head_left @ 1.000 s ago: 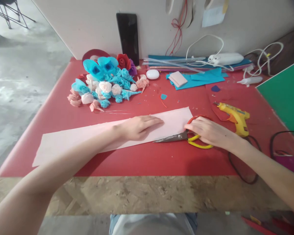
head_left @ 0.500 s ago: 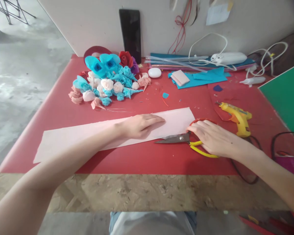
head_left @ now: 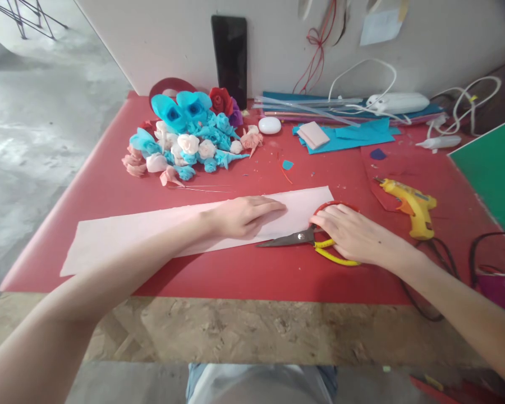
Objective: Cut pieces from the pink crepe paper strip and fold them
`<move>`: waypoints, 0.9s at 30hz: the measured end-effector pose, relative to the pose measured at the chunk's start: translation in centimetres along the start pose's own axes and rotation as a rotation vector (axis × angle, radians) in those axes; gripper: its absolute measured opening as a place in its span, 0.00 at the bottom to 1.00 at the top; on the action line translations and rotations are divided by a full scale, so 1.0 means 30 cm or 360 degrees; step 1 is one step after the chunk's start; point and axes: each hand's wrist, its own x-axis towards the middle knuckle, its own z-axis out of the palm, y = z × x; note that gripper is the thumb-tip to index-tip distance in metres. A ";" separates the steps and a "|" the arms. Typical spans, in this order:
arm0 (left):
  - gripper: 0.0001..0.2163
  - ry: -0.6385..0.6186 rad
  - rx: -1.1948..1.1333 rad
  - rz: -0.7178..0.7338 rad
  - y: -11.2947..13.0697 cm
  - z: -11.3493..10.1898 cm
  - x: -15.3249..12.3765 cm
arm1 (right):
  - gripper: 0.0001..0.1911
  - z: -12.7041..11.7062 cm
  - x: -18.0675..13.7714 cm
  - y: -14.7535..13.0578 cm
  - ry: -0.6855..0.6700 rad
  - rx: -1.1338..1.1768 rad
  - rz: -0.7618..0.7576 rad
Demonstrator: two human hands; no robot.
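Note:
A long strip of pale pink crepe paper [head_left: 122, 235] lies slantwise across the red-covered table [head_left: 244, 280]. My left hand [head_left: 246, 216] rests flat on the strip, fingers stretched out and pointing right. In my right hand [head_left: 349, 233] is a pair of scissors [head_left: 301, 238] with dark blades and yellow and red handles. The blades point left along the strip's near edge, looking closed or nearly so. Part of the handles is hidden by my fingers, and my left forearm covers some of the paper.
Paper flowers [head_left: 189, 143] are heaped at the back left, before an upright black phone [head_left: 230, 62]. Blue paper [head_left: 362, 133] with a folded pink piece [head_left: 313, 136] lies at the back. A yellow glue gun [head_left: 416, 207] sits right, near a green board [head_left: 492, 163].
My right hand has slid the scissors a little to the left along the near edge of the strip. My left hand stays put on the paper. The view has shifted slightly.

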 end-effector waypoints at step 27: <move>0.21 -0.0063 -0.0004 -0.0016 0.002 -0.013 -0.003 | 0.21 -0.004 -0.033 0.017 -0.0032 -0.0024 -0.0079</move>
